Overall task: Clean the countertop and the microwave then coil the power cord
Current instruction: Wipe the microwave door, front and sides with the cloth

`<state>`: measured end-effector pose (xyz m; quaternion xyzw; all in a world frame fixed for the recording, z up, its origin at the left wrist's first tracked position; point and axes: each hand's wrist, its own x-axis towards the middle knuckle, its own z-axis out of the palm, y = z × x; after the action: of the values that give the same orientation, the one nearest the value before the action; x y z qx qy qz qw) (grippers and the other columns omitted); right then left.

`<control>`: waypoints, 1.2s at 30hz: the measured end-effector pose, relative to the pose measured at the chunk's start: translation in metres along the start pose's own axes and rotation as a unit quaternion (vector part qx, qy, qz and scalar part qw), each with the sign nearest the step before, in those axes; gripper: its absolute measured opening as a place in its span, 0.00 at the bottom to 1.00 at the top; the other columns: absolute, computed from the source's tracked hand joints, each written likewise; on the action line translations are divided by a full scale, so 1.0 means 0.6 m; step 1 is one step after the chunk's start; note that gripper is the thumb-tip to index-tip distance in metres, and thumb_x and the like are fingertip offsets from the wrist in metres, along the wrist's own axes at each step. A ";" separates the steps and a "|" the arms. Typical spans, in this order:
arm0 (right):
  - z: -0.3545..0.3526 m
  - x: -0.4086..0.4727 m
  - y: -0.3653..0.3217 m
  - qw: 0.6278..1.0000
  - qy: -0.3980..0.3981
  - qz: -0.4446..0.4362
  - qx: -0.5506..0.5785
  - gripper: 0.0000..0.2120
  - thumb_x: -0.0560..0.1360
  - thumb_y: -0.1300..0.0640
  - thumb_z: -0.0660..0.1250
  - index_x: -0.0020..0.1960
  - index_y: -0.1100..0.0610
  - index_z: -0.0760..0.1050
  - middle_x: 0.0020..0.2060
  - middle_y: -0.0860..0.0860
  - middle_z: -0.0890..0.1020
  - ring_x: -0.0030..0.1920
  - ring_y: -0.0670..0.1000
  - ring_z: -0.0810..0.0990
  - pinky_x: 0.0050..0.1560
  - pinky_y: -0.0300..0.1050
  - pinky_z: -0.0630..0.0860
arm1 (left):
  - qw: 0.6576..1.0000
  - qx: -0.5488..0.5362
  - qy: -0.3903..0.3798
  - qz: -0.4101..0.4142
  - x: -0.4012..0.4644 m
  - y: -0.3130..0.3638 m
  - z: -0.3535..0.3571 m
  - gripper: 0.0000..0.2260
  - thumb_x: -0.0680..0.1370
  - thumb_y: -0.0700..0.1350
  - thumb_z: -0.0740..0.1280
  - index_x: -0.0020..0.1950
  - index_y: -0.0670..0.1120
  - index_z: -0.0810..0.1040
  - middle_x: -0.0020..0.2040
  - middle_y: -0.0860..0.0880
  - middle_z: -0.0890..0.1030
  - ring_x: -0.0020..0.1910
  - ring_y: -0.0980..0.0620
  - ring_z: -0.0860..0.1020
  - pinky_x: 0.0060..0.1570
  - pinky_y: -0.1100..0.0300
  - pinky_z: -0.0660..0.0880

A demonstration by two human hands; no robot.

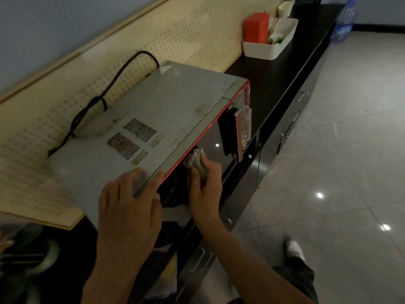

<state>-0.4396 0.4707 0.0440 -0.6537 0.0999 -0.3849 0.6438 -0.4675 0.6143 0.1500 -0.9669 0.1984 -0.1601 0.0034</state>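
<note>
A grey microwave (pixel 166 110) with a red-trimmed dark glass door stands on the black countertop (pixel 282 69). Its top shows vent slots and brown stains. My left hand (pixel 129 202) lies flat on the near top corner, fingers spread over the edge. My right hand (pixel 205 178) grips a crumpled grey cloth (pixel 195 160) and presses it against the door glass just below the red trim. The black power cord (pixel 109 84) loops up behind the microwave along the perforated yellow back panel, with a knot-like bend near its middle.
A white basket (pixel 266 48) with a red box (pixel 256 28) and utensils sits farther along the counter. A water bottle (pixel 345 20) stands on the tiled floor at the far end. Cabinet doors with handles run under the counter. A green object (pixel 39 255) lies at lower left.
</note>
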 end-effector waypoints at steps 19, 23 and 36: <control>-0.005 -0.118 0.049 0.959 -0.058 0.273 -0.042 0.15 0.82 0.54 0.61 0.68 0.50 0.66 0.59 0.44 0.75 0.59 0.44 0.76 0.58 0.43 0.73 | 0.997 -0.073 0.019 -0.025 -0.018 -0.032 0.020 0.21 0.82 0.54 0.56 0.74 0.57 0.75 0.71 0.48 0.74 0.67 0.43 0.72 0.59 0.44 0.70; -0.001 -0.130 0.116 0.889 -0.018 0.454 -0.062 0.03 0.84 0.55 0.55 0.56 0.49 0.65 0.55 0.56 0.77 0.55 0.57 0.78 0.49 0.49 0.75 | 0.996 -0.082 0.022 -0.026 -0.019 -0.032 0.020 0.21 0.82 0.54 0.56 0.73 0.58 0.75 0.70 0.49 0.74 0.67 0.44 0.72 0.59 0.45 0.70; -0.010 -0.095 0.026 0.988 -0.141 -0.029 -0.056 0.15 0.80 0.61 0.61 0.66 0.55 0.68 0.60 0.56 0.71 0.61 0.48 0.73 0.65 0.43 0.73 | 0.996 -0.077 0.026 -0.029 -0.020 -0.032 0.026 0.20 0.83 0.54 0.58 0.74 0.58 0.74 0.71 0.49 0.73 0.67 0.46 0.71 0.58 0.50 0.69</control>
<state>-0.4765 0.4993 0.0074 -0.7389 0.0100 -0.3014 0.6025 -0.4659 0.6359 0.1327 -0.9652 0.1816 -0.1699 -0.0810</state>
